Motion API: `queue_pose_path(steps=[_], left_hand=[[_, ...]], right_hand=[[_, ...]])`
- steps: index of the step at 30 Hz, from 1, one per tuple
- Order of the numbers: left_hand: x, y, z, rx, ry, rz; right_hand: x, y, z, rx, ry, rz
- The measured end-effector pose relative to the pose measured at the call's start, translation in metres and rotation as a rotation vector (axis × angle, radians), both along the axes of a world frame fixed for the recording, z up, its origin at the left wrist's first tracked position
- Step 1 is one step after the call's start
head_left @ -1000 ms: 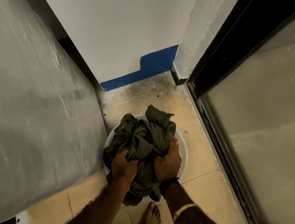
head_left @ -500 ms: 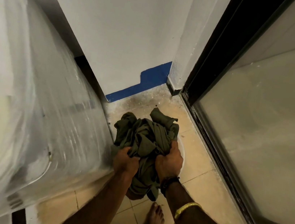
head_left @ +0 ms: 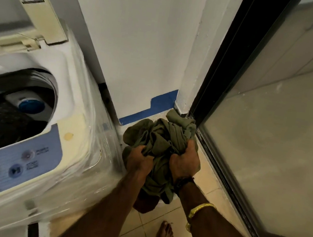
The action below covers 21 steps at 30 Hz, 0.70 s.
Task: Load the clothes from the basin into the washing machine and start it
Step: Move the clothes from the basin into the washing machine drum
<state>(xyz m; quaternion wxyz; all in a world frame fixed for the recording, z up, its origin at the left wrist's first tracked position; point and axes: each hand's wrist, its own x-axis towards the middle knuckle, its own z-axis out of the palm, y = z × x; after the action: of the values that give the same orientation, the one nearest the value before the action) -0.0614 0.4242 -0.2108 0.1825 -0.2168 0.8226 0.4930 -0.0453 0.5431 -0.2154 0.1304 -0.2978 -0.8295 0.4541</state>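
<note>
A bundle of olive green clothes point(head_left: 161, 137) is lifted off the floor, to the right of the washing machine point(head_left: 71, 146). My left hand point(head_left: 138, 160) grips its lower left side and my right hand point(head_left: 185, 160) grips its lower right side. The bundle hides the basin; only a sliver of white shows beneath it. The top-loading machine stands at the left with its lid point(head_left: 27, 1) raised. Its drum point(head_left: 9, 117) is open and holds dark laundry. A blue control panel point(head_left: 16, 167) runs along its front edge.
A white wall with a blue base stripe point(head_left: 152, 109) stands behind the bundle. A black-framed glass door point(head_left: 268, 144) closes off the right side. My bare foot point(head_left: 164, 236) rests on the beige tiled floor. The machine is wrapped in clear plastic.
Both hands have raised the green bundle out of the basin. The view has swung up and left, so the machine's open top and control panel now show.
</note>
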Motion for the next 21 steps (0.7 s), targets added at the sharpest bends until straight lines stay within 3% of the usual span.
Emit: queue_pose_path(steps=[9,21], left_hand=[[-0.006,0.002,0.107,-0.035,0.175,-0.046],[-0.010,-0.002,0.200,0.104,0.225,0.055]], right_hand=[[0.000,0.004,0.102,-0.077,0.023,-0.051],[-0.010,-0.003,0.216,-0.093,0.090,-0.081]])
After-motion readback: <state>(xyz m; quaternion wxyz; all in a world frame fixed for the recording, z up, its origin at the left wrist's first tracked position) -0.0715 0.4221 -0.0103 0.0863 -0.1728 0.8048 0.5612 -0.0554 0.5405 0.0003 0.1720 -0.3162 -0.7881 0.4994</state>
